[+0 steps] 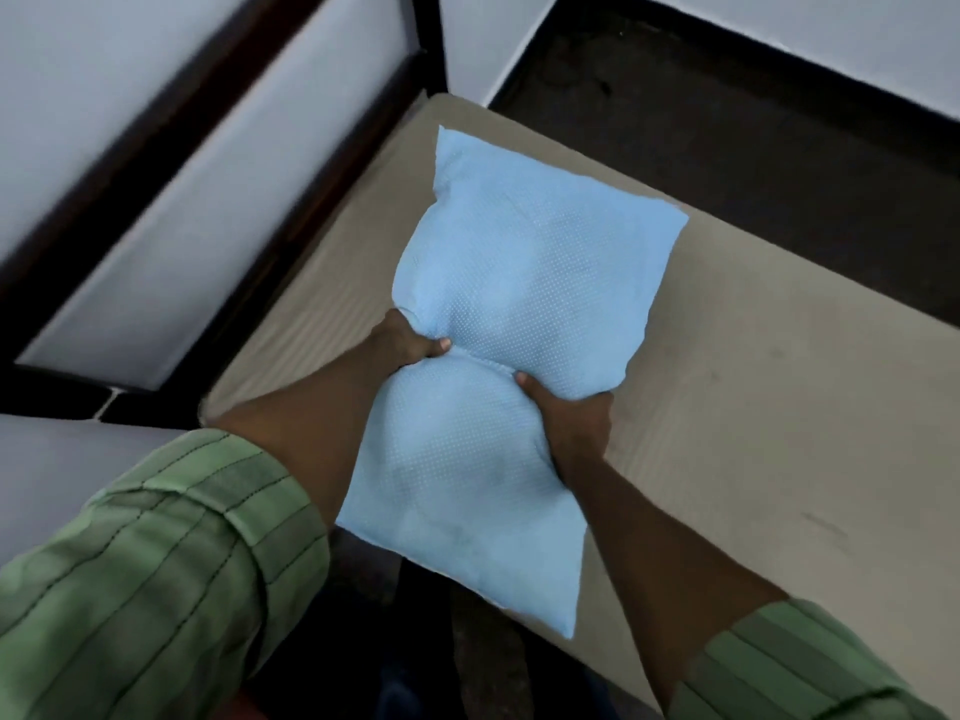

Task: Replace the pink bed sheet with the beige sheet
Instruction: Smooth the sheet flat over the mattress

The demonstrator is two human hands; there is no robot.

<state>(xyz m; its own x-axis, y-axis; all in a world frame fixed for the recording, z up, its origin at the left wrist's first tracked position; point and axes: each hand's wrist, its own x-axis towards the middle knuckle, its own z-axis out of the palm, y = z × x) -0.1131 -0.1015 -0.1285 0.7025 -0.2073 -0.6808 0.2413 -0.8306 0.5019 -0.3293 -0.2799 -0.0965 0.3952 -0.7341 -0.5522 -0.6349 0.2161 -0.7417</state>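
Note:
A light blue pillow (519,283) with small white dots hangs over the beige sheet (753,387) that covers the bed. My left hand (402,343) grips the pillow's left side at its pinched middle. Across from it, my right hand (569,415) grips the right side, thumb on top. The pillow's far end lies toward the head of the bed, and its near end reaches past the bed's near edge. No pink sheet is in view.
A dark wooden headboard (291,236) with pale panels runs along the bed's left side. Dark floor (727,148) lies beyond the bed's far edge, bordered by a white wall with a dark skirting. Green striped sleeves cover both my forearms.

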